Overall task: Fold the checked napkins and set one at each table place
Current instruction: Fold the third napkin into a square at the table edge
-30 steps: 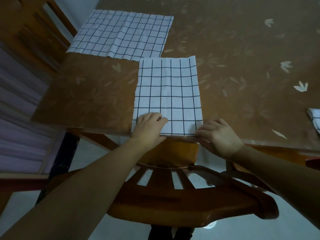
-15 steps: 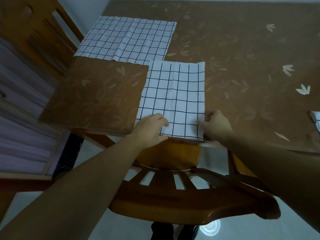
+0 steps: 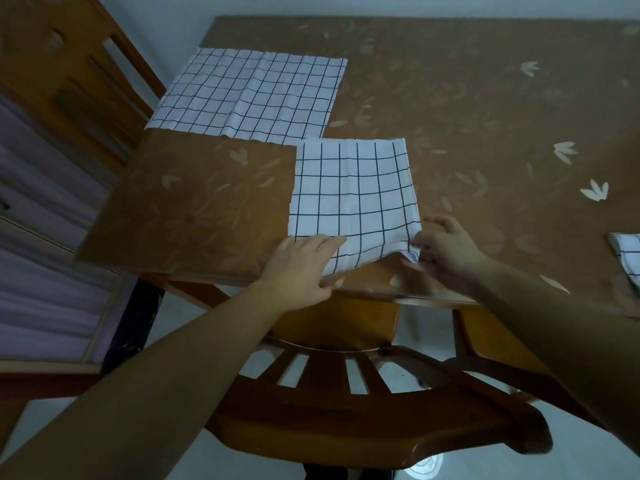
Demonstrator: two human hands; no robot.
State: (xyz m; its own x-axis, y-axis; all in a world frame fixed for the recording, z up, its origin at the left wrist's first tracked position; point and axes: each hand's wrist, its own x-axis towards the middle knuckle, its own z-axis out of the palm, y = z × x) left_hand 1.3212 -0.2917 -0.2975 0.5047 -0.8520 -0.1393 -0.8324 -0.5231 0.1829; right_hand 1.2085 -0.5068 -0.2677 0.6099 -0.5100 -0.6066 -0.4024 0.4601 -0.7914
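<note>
A white checked napkin (image 3: 349, 192), folded into a strip, lies on the brown leaf-patterned table (image 3: 485, 109) near its front edge. My left hand (image 3: 301, 265) rests flat on the napkin's near left corner. My right hand (image 3: 446, 247) pinches the near right corner and has it lifted off the table. A second checked napkin (image 3: 249, 95) lies spread out at the far left. At the right edge of the view shows part of a third napkin (image 3: 628, 254), folded.
A wooden chair (image 3: 346, 403) stands pushed in below the front edge, right under my arms. Another wooden chair (image 3: 69, 81) stands at the table's left side. A square brown mat (image 3: 194, 202) covers the near left corner.
My right hand has taken hold of the near right corner and raised it, pulling that edge away from the table edge. My left hand stays on the near left corner.
</note>
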